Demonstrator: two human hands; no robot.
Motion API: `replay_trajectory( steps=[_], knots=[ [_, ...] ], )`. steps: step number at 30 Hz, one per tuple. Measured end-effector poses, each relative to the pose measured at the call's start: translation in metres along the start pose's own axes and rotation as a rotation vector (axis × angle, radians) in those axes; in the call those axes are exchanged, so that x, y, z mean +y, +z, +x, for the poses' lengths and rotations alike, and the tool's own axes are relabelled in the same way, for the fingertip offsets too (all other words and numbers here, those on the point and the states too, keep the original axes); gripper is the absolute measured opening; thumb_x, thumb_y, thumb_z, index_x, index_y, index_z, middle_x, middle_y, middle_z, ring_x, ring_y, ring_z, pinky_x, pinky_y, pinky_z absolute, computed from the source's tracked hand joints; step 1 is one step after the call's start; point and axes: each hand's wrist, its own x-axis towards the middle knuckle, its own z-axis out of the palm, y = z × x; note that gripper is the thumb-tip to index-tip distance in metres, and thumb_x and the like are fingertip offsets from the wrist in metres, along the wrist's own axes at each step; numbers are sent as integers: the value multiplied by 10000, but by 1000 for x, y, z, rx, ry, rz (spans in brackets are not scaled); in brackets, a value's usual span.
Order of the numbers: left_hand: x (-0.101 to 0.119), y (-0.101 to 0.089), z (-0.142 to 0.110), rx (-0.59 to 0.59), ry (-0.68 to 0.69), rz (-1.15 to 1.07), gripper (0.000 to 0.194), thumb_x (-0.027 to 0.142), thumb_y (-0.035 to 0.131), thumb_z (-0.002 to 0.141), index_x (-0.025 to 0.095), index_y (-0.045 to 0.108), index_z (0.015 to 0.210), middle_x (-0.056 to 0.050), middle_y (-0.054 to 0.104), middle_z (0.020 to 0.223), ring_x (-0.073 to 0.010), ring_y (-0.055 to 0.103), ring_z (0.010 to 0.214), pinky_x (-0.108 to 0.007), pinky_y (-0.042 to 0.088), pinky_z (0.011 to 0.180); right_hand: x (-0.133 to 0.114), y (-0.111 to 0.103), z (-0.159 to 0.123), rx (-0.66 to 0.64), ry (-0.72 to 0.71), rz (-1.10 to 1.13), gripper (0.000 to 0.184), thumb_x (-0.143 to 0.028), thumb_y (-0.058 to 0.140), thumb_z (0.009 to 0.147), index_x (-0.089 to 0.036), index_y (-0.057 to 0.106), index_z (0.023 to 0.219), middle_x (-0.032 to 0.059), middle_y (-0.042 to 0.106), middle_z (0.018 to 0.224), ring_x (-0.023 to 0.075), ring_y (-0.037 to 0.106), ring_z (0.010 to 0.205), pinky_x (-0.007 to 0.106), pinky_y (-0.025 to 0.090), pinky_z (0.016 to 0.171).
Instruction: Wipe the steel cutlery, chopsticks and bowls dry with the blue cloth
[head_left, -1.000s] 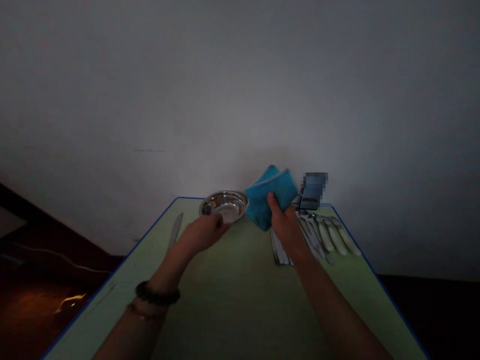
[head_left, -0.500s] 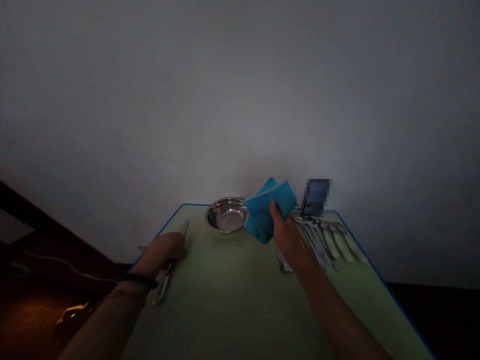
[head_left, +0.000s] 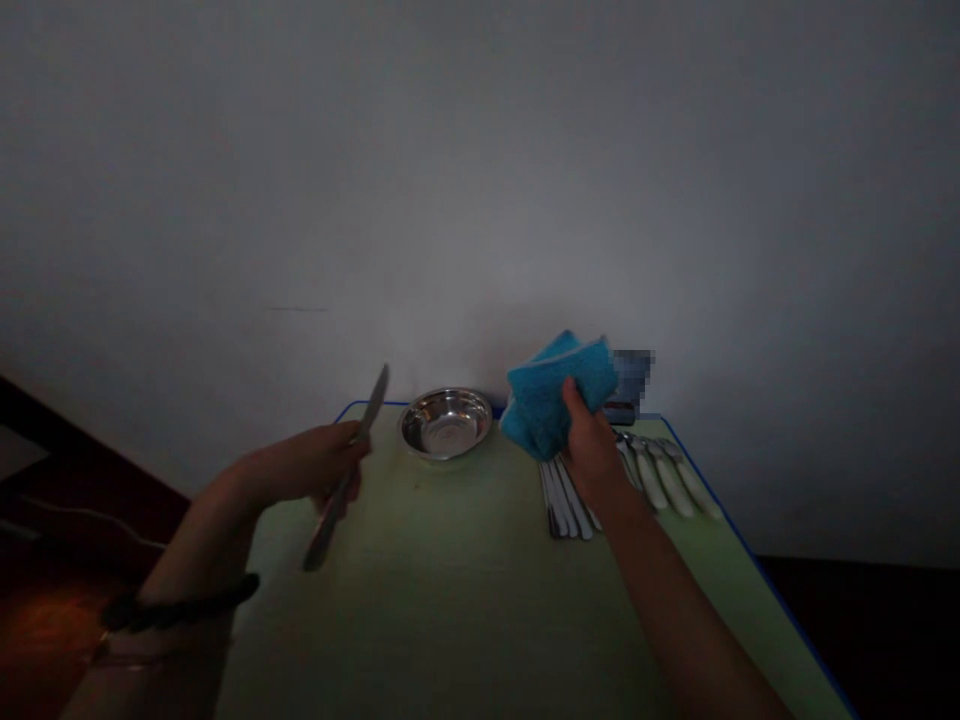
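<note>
A metal table knife [head_left: 373, 400] slants up and to the right in my left hand [head_left: 334, 462], which is closed round its middle above the table's left side. My right hand [head_left: 592, 445] grips a folded blue cloth [head_left: 559, 395], thumb on top and the other fingers hidden beneath it. Between the two hands, near the wall, stands a shiny steel bowl [head_left: 445, 425] with nothing visible inside but reflections. Under and beside my right wrist lies a row of metal cutlery [head_left: 564, 505], partly covered by the hand.
Several pale-handled utensils [head_left: 675, 480] lie along the right of the pale green table [head_left: 450, 600], which has a blue edge. A blurred-out upright device [head_left: 632, 385] stands behind them. The grey wall [head_left: 465, 200] rises right behind the table. A white cable [head_left: 90, 515] runs at lower left.
My left hand has lifted the knife off the table's left side. My right hand has shifted slightly right and up with the cloth, uncovering more of the cutlery. The view has moved slightly.
</note>
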Motion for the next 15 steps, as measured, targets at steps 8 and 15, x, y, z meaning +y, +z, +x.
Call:
replay_trajectory(
  steps=[8,15],
  knots=[
    [116,5,-11,-247,559,-512,267,424,376,885,182,471,946,-6,655,682,-164,663,600,-259,518,532,-35,7,-12,-315,91,397,416,-477,356,874,-220,626,1059,41,704,1014,177,648,938,392,474,901],
    [126,15,-2,73,440,-324,299,418,332,879,196,531,859,64,469,514,-103,478,372,-189,355,338,-42,10,-21,-305,237,436,426,-288,335,798,-166,619,1092,62,734,851,211,669,889,430,465,896]
  ],
)
